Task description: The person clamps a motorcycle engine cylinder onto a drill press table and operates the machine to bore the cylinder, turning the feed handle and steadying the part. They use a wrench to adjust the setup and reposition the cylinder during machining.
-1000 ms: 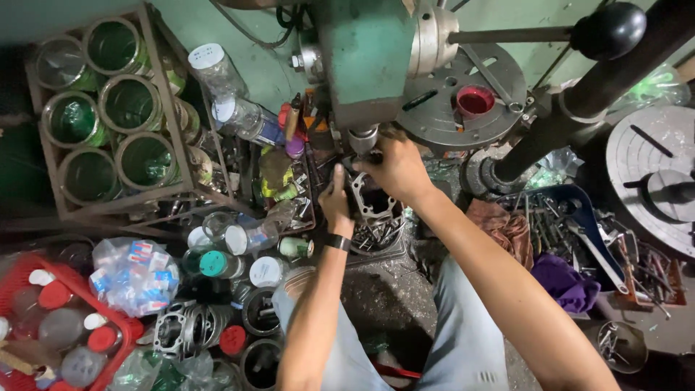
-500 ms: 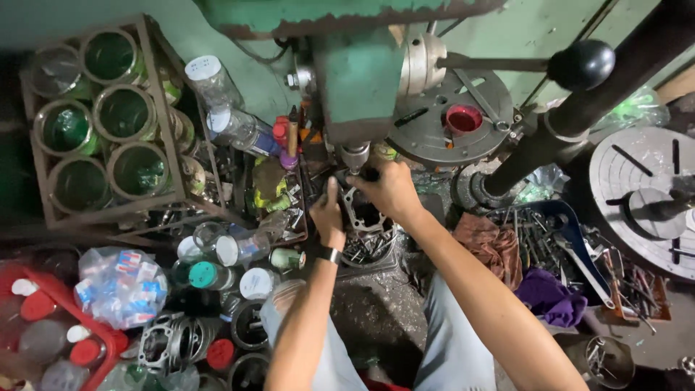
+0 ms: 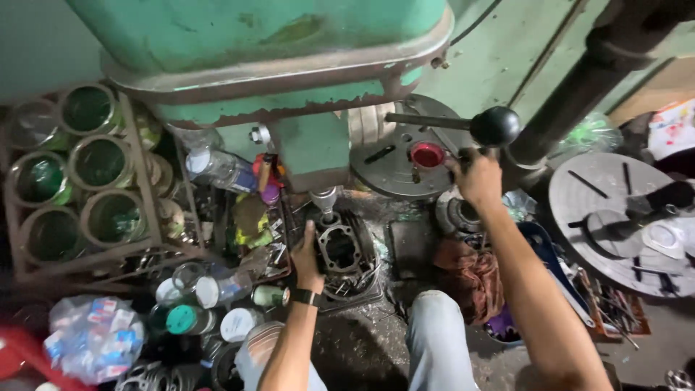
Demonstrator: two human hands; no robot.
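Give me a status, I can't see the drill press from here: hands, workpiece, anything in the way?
Left hand steadying the engine cylinder under the spindle. Right hand at the feed lever's black knob; grip unclear. Clutter all round, none between spindle and cylinder.

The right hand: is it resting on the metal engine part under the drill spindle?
No: the right hand is up at the black-knobbed lever, while the left hand steadies the metal engine part.

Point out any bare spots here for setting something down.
Little room: a bare floor patch between the knees, below the metal block that the left hand steadies. The jars on the left and tools on the right are crowded.
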